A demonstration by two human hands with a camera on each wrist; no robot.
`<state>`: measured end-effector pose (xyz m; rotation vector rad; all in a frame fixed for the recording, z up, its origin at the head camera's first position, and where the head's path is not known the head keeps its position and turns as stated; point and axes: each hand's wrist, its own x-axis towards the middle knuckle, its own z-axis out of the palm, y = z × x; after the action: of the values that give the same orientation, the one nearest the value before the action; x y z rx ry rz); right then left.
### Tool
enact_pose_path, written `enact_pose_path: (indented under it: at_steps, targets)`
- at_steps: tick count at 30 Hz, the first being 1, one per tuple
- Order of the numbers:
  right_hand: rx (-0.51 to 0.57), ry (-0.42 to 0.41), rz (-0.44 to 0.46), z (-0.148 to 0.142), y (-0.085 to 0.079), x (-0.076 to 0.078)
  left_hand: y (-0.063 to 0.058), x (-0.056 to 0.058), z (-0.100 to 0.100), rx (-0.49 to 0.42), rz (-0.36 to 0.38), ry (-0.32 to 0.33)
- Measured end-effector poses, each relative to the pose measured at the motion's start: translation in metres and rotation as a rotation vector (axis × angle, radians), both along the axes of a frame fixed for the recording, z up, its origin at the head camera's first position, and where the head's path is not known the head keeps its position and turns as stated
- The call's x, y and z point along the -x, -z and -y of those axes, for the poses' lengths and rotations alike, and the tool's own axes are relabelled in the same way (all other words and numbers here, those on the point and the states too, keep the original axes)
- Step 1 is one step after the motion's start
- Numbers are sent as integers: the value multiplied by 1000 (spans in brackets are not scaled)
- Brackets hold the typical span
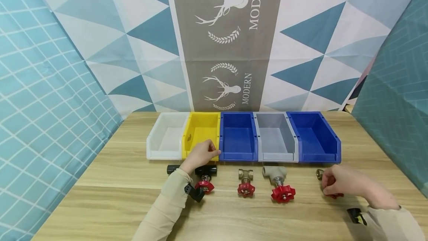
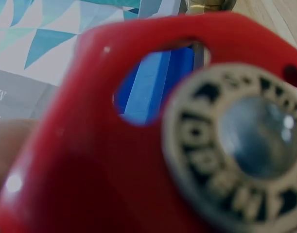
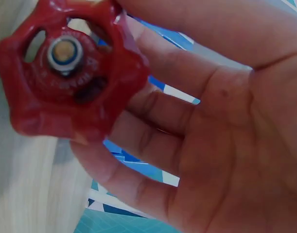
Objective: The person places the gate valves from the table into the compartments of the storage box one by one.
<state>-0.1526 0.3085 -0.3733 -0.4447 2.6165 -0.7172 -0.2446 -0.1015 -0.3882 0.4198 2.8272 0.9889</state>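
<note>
My left hand (image 1: 202, 154) is at the front right of the yellow bin (image 1: 206, 129), fingers loosely curled with nothing visible in them. Under that wrist lies a black tee valve (image 1: 210, 170) with a red handwheel; a red handwheel (image 2: 104, 160) fills much of the left wrist view. At the far right, my right hand (image 1: 347, 183) reaches over a brass valve (image 1: 320, 174), its fingers loosely bent and apart. In the right wrist view its red handwheel (image 3: 65, 77) hides several fingertips; the valve's middle is hidden in the head view.
A brass tee valve (image 1: 245, 174) and a grey tee valve (image 1: 277, 172) lie between the hands. A black pipe end (image 1: 172, 169) shows beside the left wrist. Behind stand a white bin (image 1: 164, 155), blue bins (image 1: 238, 156) (image 1: 319, 158) and a grey bin (image 1: 278, 157).
</note>
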Motion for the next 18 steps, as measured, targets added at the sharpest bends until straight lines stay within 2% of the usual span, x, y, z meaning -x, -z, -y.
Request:
enact_pose_path:
  at_steps: [6, 11, 18]
  targets:
    - [-60, -19, -50, 1, 3, 0, 1, 0, 0, 2, 6, -8]
    - [-127, 10, -73, 2, 4, 0, 1, 1, 0, 8, 10, -12]
    - [-169, 34, -93, 3, 5, 0, -1, 1, 0, 13, 12, -9]
